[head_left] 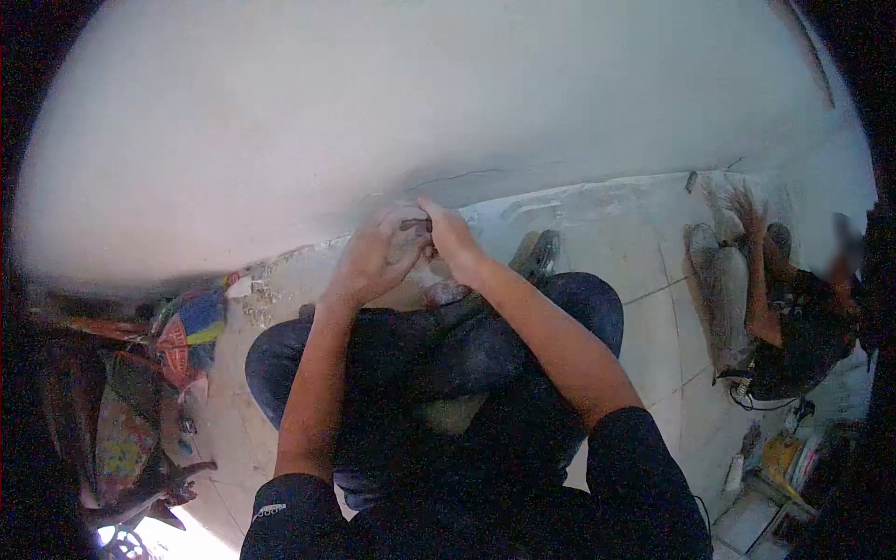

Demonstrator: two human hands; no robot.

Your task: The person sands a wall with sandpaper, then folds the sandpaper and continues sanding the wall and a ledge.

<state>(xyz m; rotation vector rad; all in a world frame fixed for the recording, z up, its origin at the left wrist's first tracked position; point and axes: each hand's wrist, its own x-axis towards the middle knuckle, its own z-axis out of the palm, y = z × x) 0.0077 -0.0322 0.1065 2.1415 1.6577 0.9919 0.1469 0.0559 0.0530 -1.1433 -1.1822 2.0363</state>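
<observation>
Both of my hands meet near the foot of the white wall (401, 112), above my crossed legs. A small dark object (416, 225) shows between them. My left hand (378, 257) has its fingers bent around it from the left. From the right, my right hand (452, 243) closes on it, with the thumb side towards the wall. The object is too small and dim to name. A thin crack (462, 175) runs along the wall just beyond the hands. Below them, a rounded item (446, 293) lies by my legs, partly hidden.
Another person (793, 327) sits at the right, one hand raised towards the wall. Colourful bags (191, 331) and dark cloth lie at the left. Tools and a yellow item (782, 457) stand at the lower right on the tiled floor (644, 252).
</observation>
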